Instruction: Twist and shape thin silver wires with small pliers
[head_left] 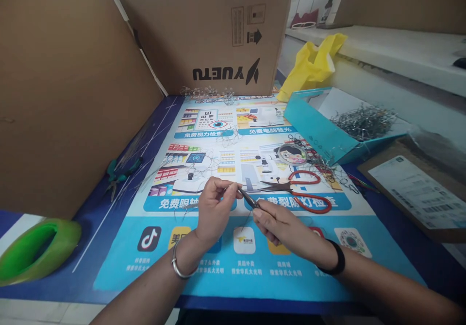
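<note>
My right hand (269,219) is wrapped round a pair of pliers (249,198), whose dark jaws point up and left. The tips of the pliers meet the fingers of my left hand (217,208), which are pinched together. Some thin wire (246,220) shows near the jaws, but what the left fingertips hold is too small to make out. Just beyond my right hand lie red-handled scissors (291,189), their blades pointing left. Loose thin wires (204,162) are scattered on the printed sheet (120,271) beneath my hands.
A turquoise box (316,126) holds a heap of wire pieces (364,121). Teal-handled pliers (122,172) lie at left, above a green tape roll (69,232). Large cardboard (211,28) walls the back and left. A round container (292,154), yellow bag (309,67) and labelled parcel (411,184) are rightward.
</note>
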The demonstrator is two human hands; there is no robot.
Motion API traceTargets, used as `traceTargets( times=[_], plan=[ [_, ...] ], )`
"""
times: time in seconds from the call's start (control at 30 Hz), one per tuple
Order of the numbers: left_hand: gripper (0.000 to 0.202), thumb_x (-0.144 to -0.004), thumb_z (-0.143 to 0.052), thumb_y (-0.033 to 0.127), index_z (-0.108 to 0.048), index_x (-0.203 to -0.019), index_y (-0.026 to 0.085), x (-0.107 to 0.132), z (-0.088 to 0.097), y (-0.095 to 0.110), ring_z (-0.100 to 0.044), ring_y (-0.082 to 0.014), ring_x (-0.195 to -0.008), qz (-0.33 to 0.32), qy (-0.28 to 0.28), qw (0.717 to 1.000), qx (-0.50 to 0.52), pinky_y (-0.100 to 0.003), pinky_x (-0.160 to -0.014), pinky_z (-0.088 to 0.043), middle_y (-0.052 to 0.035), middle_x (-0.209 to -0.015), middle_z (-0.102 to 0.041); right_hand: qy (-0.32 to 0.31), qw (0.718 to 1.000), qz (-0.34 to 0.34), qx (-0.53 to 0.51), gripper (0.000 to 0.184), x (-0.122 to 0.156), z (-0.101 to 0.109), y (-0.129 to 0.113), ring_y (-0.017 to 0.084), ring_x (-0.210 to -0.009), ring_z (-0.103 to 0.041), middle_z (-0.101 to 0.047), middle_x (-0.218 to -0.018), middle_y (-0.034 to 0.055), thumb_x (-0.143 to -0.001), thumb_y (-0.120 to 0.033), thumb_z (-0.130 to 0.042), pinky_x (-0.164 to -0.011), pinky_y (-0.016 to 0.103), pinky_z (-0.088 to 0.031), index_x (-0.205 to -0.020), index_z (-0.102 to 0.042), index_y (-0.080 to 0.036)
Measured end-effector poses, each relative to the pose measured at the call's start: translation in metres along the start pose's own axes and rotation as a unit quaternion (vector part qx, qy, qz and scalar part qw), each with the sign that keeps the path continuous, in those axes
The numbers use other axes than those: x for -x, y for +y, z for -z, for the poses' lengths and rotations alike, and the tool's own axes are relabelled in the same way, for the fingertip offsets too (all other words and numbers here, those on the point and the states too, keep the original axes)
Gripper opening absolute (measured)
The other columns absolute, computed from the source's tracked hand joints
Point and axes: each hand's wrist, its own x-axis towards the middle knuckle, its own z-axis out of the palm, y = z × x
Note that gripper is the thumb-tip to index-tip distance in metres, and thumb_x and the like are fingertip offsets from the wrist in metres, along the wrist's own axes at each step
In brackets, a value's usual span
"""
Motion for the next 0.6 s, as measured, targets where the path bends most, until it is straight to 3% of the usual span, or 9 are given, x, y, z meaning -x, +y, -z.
traceTargets(
  times=[0.3, 0.5, 0.6],
  plan=[
    [0.011, -0.083, -0.062, 0.024, -0.054, -0.080, 0.018, 0.0017, 0.0004, -0.0002, -0.063, -0.0107, -0.062, 0.001, 0.004, 1.000, 0.020, -0.025, -0.066, -0.051, 0.0017, -0.068, -0.066, -0.015, 0.996, -0.038, -0.083, 0.037, 0.0027, -0.0079, -0.0021, 0.006, -0.042, -0.036, -0.041, -0.055, -0.0072, -0.090, -0.052, -0.040, -0.037, 0.019, -0.031, -0.071, -0.039, -0.021],
    [0.013, -0.084, -0.062, 0.023, -0.050, -0.080, 0.018, 0.0020, -0.0012, 0.0023, -0.063, -0.0097, -0.058, 0.027, -0.012, 0.993, 0.114, -0.023, -0.061, -0.051, 0.0027, -0.066, -0.066, -0.018, 0.994, 0.006, -0.111, 0.037, 0.0013, -0.0085, 0.0013, 0.005, -0.040, -0.036, -0.040, -0.054, -0.0078, -0.090, -0.052, -0.042, -0.036, 0.018, -0.030, -0.070, -0.039, -0.020],
    [0.014, -0.082, -0.063, 0.023, -0.050, -0.080, 0.018, 0.0012, -0.0013, 0.0049, -0.065, -0.0099, -0.060, 0.023, 0.007, 0.992, 0.126, -0.024, -0.062, -0.052, 0.0012, -0.072, -0.069, -0.012, 0.994, 0.014, -0.105, 0.039, -0.0007, -0.0060, 0.0025, 0.006, -0.042, -0.041, -0.045, -0.057, -0.0059, -0.089, -0.054, -0.040, -0.038, 0.019, -0.033, -0.072, -0.042, -0.019]
  ],
)
